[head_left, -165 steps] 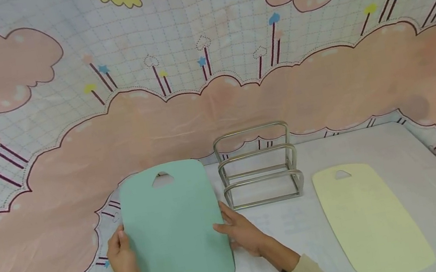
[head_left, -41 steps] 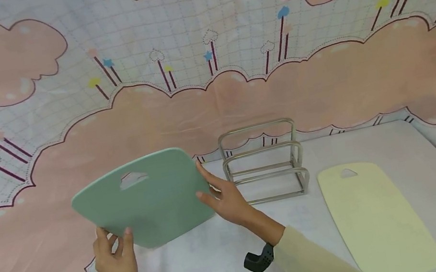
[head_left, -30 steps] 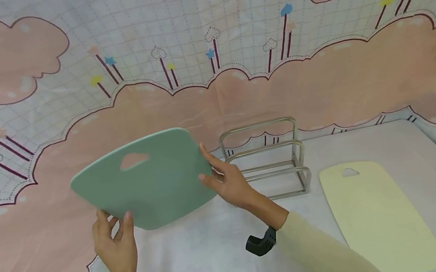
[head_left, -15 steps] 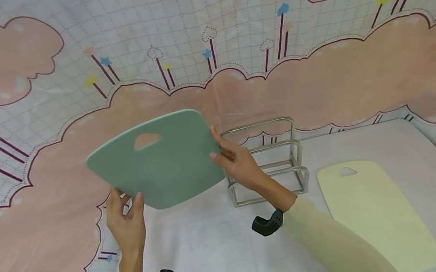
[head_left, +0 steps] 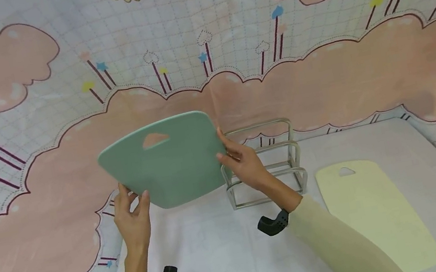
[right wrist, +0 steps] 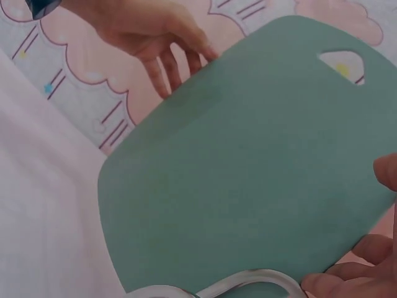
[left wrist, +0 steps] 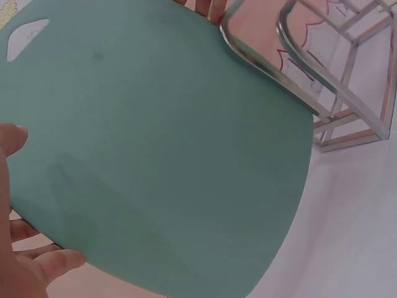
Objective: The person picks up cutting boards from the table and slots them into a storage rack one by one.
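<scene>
A green cutting board (head_left: 170,164) is held up at a tilt above the table, its cut-out handle hole toward the top. My left hand (head_left: 134,223) pinches its lower left edge, the thumb near and the fingers partly behind. At the right edge, my right hand (head_left: 246,165) grips the board with the thumb on the near face. Close by the right hand stands a metal wire rack (head_left: 283,172) with several hoops. In both wrist views the rack and the board overlap; whether they touch I cannot tell.
A pale yellow cutting board (head_left: 377,219) lies flat on the right of the white table (head_left: 214,263). Behind the table hangs a patterned cloth (head_left: 322,79) with clouds and stars. Black cameras sit on both wrists.
Both hands have raised the green cutting board, tipped it and carried it rightward to beside the rack. Over the last half second it shifted only slightly right. The yellow board stayed put.
</scene>
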`<action>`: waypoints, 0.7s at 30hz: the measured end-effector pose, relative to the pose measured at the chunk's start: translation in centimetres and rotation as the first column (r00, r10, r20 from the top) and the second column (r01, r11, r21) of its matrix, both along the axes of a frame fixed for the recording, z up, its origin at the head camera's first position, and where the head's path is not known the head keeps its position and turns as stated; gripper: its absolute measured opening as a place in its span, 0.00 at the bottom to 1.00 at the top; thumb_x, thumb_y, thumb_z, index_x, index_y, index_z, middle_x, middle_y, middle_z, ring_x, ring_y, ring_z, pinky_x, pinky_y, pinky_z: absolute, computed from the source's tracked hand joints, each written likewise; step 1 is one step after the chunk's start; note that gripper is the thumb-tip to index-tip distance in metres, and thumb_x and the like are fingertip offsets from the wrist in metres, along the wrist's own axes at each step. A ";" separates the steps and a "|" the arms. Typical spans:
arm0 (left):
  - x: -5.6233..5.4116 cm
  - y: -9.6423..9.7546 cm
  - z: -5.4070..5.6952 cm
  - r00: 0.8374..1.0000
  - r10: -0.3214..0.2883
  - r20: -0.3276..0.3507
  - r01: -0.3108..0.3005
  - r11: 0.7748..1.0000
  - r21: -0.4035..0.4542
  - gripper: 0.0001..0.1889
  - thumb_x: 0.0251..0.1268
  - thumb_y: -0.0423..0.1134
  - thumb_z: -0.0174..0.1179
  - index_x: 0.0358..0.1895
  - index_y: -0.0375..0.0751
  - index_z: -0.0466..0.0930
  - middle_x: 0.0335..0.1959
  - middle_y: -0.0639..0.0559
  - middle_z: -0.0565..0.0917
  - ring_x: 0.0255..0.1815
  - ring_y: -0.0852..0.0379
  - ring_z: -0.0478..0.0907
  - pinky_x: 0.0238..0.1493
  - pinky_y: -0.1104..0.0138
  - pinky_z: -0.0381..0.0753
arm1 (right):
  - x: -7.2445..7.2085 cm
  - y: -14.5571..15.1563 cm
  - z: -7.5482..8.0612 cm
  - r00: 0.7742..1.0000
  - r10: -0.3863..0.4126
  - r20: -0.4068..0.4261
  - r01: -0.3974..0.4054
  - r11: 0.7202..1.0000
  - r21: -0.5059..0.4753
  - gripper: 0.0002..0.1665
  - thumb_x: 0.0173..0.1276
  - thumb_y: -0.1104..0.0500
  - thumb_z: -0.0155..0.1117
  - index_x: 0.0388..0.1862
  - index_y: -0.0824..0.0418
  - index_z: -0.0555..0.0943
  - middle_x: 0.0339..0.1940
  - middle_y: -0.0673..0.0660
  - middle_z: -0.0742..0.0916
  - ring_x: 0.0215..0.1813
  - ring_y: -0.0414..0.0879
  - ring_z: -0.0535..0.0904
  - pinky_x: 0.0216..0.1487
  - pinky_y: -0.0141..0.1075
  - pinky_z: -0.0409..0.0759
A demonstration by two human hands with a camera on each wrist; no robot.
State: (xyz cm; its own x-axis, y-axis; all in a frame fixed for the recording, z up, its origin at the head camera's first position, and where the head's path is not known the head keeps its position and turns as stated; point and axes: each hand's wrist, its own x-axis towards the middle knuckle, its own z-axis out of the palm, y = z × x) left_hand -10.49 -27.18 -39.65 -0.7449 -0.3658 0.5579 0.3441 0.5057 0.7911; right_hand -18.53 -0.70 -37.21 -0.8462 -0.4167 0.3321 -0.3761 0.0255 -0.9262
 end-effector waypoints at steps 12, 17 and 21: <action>-0.7 0.7 -0.3 1.000 -0.025 0.013 0.025 0.999 -0.026 0.33 0.62 0.22 0.58 0.70 0.27 0.57 0.52 0.25 0.70 0.48 0.51 0.75 0.45 0.80 0.75 | -0.1 1.3 0.2 0.999 -0.050 0.013 0.049 0.998 0.047 0.34 0.75 0.61 0.52 0.75 0.58 0.54 0.74 0.56 0.59 0.72 0.52 0.60 0.66 0.45 0.65; -0.9 0.9 -0.4 0.998 -0.055 0.006 0.055 0.998 -0.023 0.33 0.62 0.22 0.58 0.70 0.27 0.57 0.52 0.23 0.69 0.49 0.40 0.73 0.46 0.80 0.74 | -0.1 1.8 0.3 0.999 -0.052 0.016 0.051 0.997 0.050 0.34 0.75 0.61 0.52 0.75 0.59 0.54 0.74 0.58 0.60 0.70 0.56 0.63 0.65 0.45 0.67; -1.1 1.1 -0.3 0.996 -0.089 0.001 0.089 0.996 -0.014 0.33 0.62 0.22 0.58 0.70 0.27 0.56 0.53 0.21 0.68 0.49 0.36 0.72 0.46 0.80 0.74 | -0.3 2.2 0.4 0.998 -0.064 0.011 0.064 0.997 0.042 0.33 0.75 0.61 0.53 0.75 0.60 0.55 0.73 0.58 0.61 0.69 0.58 0.64 0.64 0.46 0.67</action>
State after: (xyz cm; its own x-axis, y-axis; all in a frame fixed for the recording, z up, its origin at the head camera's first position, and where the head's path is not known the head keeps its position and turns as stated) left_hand -11.60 -26.07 -39.96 -0.7741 -0.2905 0.5625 0.3881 0.4843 0.7841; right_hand -18.79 1.47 -36.86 -0.8756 -0.3750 0.3046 -0.3607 0.0881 -0.9285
